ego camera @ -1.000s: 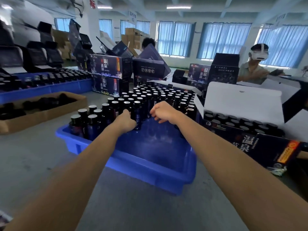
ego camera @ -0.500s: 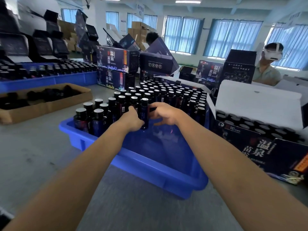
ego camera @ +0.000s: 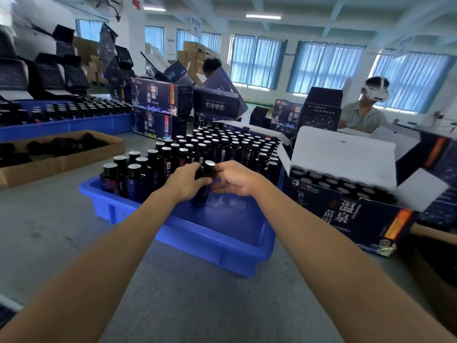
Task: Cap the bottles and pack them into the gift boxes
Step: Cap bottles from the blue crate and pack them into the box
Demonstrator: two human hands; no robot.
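Note:
A dark glass bottle (ego camera: 201, 194) with a black cap is lifted a little over the empty near part of the blue crate (ego camera: 217, 241). My left hand (ego camera: 184, 183) grips its upper body. My right hand (ego camera: 235, 179) pinches it at the neck, just under the cap (ego camera: 210, 164). Several more capped bottles (ego camera: 222, 149) stand packed in the far half of the crate. To the right, an open dark gift box (ego camera: 351, 216) with a white raised lid holds rows of capped bottles.
A cardboard tray (ego camera: 61, 164) of dark items and a second blue crate (ego camera: 69, 125) of bottles lie to the left. Stacked printed gift boxes (ego camera: 160, 110) stand behind the crate. A person with a headset (ego camera: 363, 112) sits at the back right. Grey tabletop lies in front.
Both hands have closed round one bottle from the front row and drawn it up and toward me, out of the rows. The view has shifted slightly.

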